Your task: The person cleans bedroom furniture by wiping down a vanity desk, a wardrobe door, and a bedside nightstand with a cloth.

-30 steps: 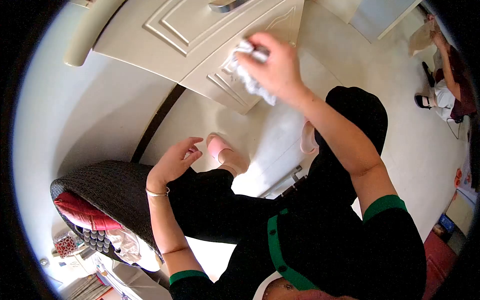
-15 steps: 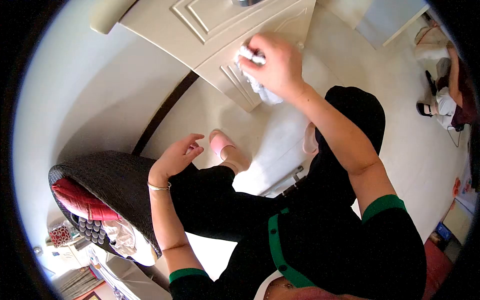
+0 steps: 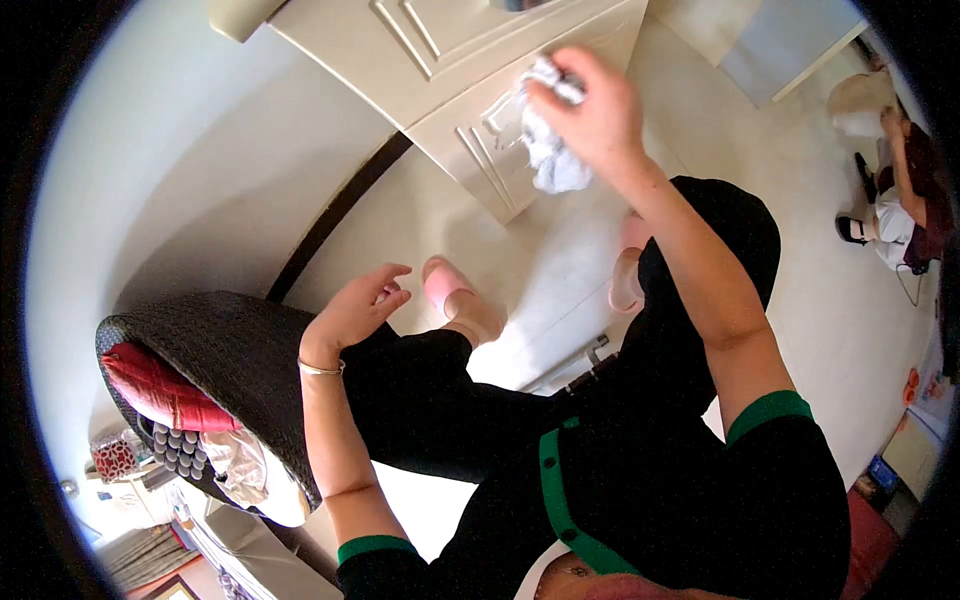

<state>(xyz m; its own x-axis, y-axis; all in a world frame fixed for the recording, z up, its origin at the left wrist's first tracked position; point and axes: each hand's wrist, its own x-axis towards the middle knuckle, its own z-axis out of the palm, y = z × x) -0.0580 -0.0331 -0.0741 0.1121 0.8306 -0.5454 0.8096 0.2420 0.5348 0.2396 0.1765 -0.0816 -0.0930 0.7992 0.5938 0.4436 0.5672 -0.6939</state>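
Head view: the right hand (image 3: 600,115) grips a white cloth (image 3: 553,160), bunched between thumb and fingers, its loose end hanging down. Hand and cloth are in front of the cream panel (image 3: 465,115), near its lower corner (whether they touch it, I cannot tell). If the grip loosens, the cloth could slip to the floor (image 3: 560,255); its loose end might snag on the raised moulding, and a hard push could swing the panel, if it is hinged. The left hand (image 3: 360,305) is empty, fingers loosely curled, near a pink slipper (image 3: 443,283). Smooth soles might slide on that floor under a long reach. No brand, label or writing is readable; the clutter at the edges is too small.
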